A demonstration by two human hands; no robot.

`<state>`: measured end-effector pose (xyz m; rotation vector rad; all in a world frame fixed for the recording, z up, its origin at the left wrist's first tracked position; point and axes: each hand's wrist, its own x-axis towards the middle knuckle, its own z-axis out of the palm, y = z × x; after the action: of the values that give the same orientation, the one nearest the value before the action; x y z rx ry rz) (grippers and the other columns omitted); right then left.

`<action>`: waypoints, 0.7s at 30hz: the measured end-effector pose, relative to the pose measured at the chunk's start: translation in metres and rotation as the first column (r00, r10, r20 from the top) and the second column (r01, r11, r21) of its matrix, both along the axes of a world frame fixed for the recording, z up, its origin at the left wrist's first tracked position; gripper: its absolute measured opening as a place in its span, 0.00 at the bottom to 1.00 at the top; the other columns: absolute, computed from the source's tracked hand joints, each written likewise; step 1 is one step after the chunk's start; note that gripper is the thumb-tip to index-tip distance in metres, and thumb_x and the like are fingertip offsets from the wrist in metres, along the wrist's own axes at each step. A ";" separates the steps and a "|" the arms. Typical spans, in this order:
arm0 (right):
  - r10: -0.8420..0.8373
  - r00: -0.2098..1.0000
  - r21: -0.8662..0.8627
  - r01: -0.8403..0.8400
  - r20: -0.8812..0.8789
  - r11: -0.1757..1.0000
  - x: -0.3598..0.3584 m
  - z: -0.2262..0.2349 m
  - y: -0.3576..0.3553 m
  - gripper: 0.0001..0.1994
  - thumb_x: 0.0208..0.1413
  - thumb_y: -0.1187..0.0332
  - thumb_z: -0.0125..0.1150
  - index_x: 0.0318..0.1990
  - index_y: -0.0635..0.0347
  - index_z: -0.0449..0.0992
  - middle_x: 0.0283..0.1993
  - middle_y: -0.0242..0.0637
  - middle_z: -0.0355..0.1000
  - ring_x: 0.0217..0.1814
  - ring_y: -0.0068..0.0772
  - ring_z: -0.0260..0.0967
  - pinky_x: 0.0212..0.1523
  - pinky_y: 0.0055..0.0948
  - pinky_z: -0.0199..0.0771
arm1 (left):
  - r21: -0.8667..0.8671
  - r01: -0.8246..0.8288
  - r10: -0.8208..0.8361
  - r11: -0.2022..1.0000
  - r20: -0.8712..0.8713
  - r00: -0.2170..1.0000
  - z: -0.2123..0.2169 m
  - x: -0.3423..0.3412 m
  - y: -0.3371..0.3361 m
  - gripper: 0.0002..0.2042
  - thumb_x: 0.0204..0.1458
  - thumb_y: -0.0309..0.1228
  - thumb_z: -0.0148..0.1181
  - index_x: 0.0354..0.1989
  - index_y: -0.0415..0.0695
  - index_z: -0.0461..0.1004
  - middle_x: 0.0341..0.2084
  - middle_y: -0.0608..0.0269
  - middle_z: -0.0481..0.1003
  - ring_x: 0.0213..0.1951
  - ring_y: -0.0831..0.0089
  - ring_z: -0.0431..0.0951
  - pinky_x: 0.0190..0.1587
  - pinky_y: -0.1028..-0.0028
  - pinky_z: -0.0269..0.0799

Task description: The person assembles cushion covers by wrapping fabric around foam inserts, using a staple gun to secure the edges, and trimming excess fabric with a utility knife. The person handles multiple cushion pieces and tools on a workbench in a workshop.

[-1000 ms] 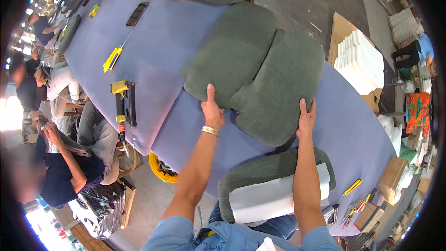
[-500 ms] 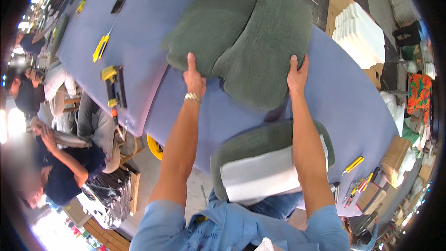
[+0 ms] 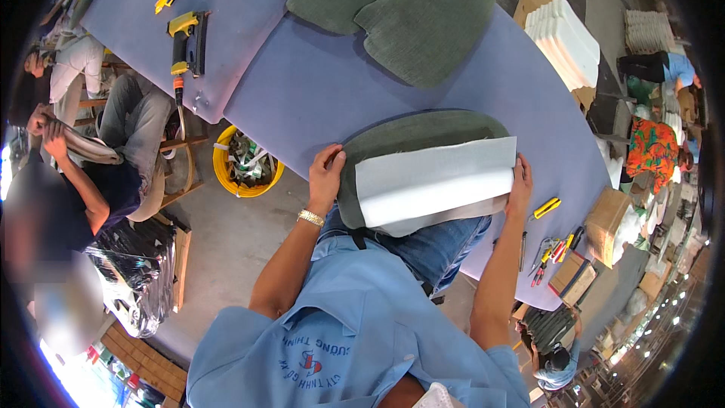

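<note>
Long table (image 3: 294,91) under smooth blue-grey sheeting, running across the view. At the table's far edge, a pair of dark green, cloth-covered slab cushions (image 3: 430,23), meeting along one side and partly cut off by the frame. At the table's near edge, partly over the person's lap: a dark green, round-ended fabric pad (image 3: 419,130), with a white, roughly rectangular sheet (image 3: 438,170) lying across most of it. Beyond the table's right edge, a stack of white moulded pieces (image 3: 563,34). Off the table's left near side, a round yellow plastic bucket (image 3: 219,170) full of mixed scraps. On the table's left part, a yellow-and-black nail gun (image 3: 181,41). By the table's near edge, left hand (image 3: 326,170) touches the pad's left end, fingers bent; right hand (image 3: 519,181) is at its right end, beside the sheet's edge. Fingers partly hidden; cannot tell how firmly either one grips. On the table's right near part, a slim yellow-handled tool (image 3: 547,207).
</note>
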<state>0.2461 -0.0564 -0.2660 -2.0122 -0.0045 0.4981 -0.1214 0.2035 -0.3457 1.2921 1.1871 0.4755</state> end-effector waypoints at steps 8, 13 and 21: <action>0.022 0.999 0.347 -0.035 0.042 0.937 -0.010 0.021 0.018 0.21 0.72 0.62 0.54 0.68 0.59 0.69 0.61 0.39 0.74 0.60 0.33 0.72 0.61 0.33 0.74 | -0.221 -0.341 0.352 0.914 0.011 0.936 0.039 -0.002 -0.028 0.26 0.62 0.35 0.65 0.65 0.34 0.69 0.53 0.53 0.77 0.53 0.69 0.77 0.59 0.71 0.70; 0.145 0.989 0.696 -0.089 -0.021 0.712 -0.017 0.071 0.063 0.21 0.74 0.59 0.49 0.66 0.63 0.70 0.62 0.39 0.73 0.62 0.33 0.70 0.61 0.37 0.73 | 0.099 -0.183 0.124 0.978 0.426 0.896 0.124 -0.048 0.008 0.29 0.57 0.37 0.71 0.62 0.33 0.69 0.53 0.56 0.76 0.55 0.70 0.75 0.61 0.69 0.68; 0.123 0.894 0.151 -0.062 -0.432 0.987 -0.098 -0.030 0.105 0.37 0.66 0.43 0.58 0.74 0.56 0.59 0.61 0.46 0.71 0.54 0.38 0.74 0.46 0.39 0.82 | 0.338 0.178 -0.178 0.924 -0.031 0.984 0.103 -0.103 -0.004 0.35 0.51 0.28 0.75 0.67 0.32 0.67 0.54 0.47 0.78 0.52 0.69 0.79 0.54 0.70 0.76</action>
<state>0.1481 0.0484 -0.2960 -1.7350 0.1413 0.9824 -0.2248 0.1994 -0.2431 1.6804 1.0024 0.5631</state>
